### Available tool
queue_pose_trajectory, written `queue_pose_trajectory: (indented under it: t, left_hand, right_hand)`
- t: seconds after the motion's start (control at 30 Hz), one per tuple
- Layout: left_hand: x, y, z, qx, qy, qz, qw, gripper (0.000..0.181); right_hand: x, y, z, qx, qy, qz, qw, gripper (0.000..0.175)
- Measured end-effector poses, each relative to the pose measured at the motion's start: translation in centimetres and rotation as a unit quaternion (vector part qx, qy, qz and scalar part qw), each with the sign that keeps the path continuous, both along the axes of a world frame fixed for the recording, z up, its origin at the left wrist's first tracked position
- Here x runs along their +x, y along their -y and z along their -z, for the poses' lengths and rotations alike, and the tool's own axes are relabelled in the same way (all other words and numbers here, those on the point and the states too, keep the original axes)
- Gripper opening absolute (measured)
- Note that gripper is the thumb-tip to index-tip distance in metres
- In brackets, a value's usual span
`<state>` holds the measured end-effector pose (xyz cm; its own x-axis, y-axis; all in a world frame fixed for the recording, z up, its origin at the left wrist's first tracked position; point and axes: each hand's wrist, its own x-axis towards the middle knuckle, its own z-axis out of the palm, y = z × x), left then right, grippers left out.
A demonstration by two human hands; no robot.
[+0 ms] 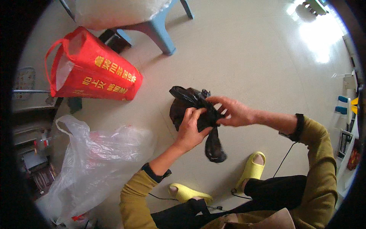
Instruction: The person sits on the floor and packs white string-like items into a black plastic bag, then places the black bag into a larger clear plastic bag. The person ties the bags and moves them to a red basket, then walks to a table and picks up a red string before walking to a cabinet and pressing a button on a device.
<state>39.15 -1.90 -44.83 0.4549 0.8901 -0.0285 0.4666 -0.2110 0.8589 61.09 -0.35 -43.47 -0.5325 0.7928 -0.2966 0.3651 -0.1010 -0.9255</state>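
Note:
A black plastic bag (178,114), gathered at its top, is between my hands above the tiled floor. One loop of the bag sticks out toward the upper left, and another hangs down below my hands. My left hand (191,128) grips the near side of the gathered plastic with bent fingers. From the right, my right hand (233,111) has its fingertips on the gathered part, with gaps between the fingers. What the bag contains is hidden.
A red carrier bag (100,71) with yellow writing lies at the upper left, near a blue plastic stool (160,31) bearing a translucent bag (120,13). A white plastic bag (94,163) spreads at left. Yellow slippers (251,167) and thin cords lie near my feet.

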Motion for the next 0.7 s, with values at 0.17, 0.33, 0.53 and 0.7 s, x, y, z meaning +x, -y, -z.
queue_pose_trajectory:
  t: [0.17,0.33,0.53,0.7]
  left_hand:
    - [1.4,-2.7,1.5,-0.157,0.050,-0.185,0.969,0.018]
    - [-0.2,-4.2,-1.2,-0.240,0.346,-0.429,0.799,0.015]
    - [3.1,-1.4,-5.5,-0.260,0.369,-0.391,0.802,0.019]
    - [-0.6,-1.6,-5.2,-0.147,0.306,-0.505,0.794,0.006]
  right_hand:
    - [-2.9,-1.4,-0.2,-0.016,0.028,0.165,0.986,0.065]
    - [-2.9,-2.3,-1.8,0.274,0.057,0.259,0.924,0.030]
    - [-5.9,0.0,-0.6,0.235,-0.016,0.200,0.951,0.033]
    - [-3.0,-1.9,1.6,0.234,-0.037,0.157,0.959,0.017]
